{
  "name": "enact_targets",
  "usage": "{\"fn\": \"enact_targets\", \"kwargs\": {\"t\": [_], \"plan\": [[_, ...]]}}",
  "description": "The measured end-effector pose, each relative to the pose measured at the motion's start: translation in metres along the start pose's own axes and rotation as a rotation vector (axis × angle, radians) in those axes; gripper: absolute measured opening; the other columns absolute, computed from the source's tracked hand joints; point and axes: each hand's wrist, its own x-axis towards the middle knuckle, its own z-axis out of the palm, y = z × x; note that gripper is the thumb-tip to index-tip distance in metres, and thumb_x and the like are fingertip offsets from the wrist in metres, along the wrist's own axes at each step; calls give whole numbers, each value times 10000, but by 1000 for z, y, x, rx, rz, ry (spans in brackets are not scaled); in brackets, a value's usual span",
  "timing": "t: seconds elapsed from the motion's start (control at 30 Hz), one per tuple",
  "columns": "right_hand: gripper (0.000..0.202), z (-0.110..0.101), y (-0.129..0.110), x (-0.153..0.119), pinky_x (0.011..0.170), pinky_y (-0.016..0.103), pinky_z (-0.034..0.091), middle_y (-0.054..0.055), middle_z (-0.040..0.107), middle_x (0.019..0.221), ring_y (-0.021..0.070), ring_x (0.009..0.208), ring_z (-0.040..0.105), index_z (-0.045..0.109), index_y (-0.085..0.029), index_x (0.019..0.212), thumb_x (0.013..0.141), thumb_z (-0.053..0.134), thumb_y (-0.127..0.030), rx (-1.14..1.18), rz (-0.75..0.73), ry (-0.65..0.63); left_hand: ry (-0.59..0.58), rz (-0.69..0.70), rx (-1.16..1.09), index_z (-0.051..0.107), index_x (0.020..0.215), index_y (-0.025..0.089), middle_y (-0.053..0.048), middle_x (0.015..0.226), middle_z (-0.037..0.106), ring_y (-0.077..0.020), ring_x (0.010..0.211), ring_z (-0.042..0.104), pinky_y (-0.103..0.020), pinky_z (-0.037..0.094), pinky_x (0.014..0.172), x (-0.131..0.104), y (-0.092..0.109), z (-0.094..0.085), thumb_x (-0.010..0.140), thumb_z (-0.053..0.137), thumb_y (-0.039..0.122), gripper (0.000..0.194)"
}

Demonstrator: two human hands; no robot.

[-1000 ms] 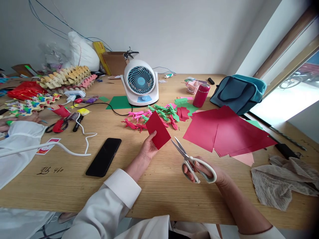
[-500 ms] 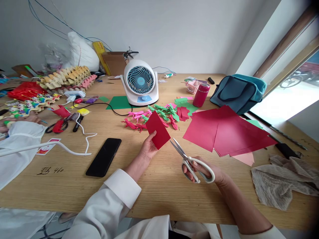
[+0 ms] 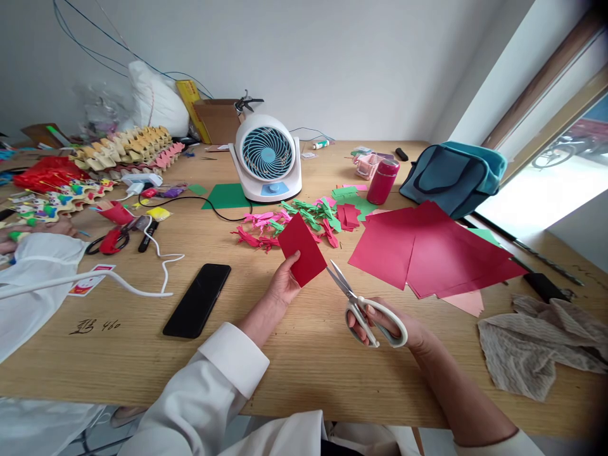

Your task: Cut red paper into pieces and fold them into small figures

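Note:
A small red paper rectangle (image 3: 304, 252) is pinched in my left hand (image 3: 284, 282), thumb on its face, held tilted above the table. My right hand (image 3: 375, 323) has its fingers through the white handles of the scissors (image 3: 350, 295). Their blades stand slightly apart, tips close to the paper's right corner. Behind the paper lie cut and twisted strips in pink, green and red (image 3: 311, 215), partly hidden by it. Large red paper sheets (image 3: 427, 253) are spread to the right. Small red paper pieces (image 3: 349, 216) lie beside the strips.
A white fan (image 3: 268, 158) stands at the back, a red bottle (image 3: 382, 181) and blue bag (image 3: 453, 177) to its right. A black phone (image 3: 197, 300) lies left of my arm, a cloth (image 3: 522, 348) at right. Another person's hand (image 3: 61, 226) shows at far left.
The red paper and the scissors have shifted very slightly, the tips staying near the paper's corner. Everything else looks the same.

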Motion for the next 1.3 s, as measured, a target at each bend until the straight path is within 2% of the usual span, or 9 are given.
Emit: {"fn": "enact_targets", "kwargs": {"t": [0.2,0.5,0.8,1.3], "plan": [[517,0,5,2,527,241,457,51,604,705,131,585,566,621,-118,998,949,437,-599,17,2,30,-6,31,1,662,1080,133,-68,933,772,-196,866,742,-335,570,908,1,-3,-2,807,703,183,281],[520,0,9,4,548,250,456,46,602,718,139,612,569,621,-132,993,934,451,-620,89,72,72,-34,182,93,684,1060,162,-63,978,772,-227,953,726,-367,549,939,5,-5,-3,741,769,213,334],[531,1,13,8,542,249,441,42,592,708,137,605,562,611,-132,970,917,465,-640,144,44,143,-21,125,155,695,1035,149,-79,956,774,-223,924,730,-346,558,903,9,-9,-8,725,786,199,327],[498,3,10,8,422,197,334,-2,534,594,90,456,476,600,-135,878,902,503,-623,113,48,210,-40,147,164,705,990,145,-65,924,775,-193,881,725,-293,568,818,11,-6,-10,732,783,210,277]]}}
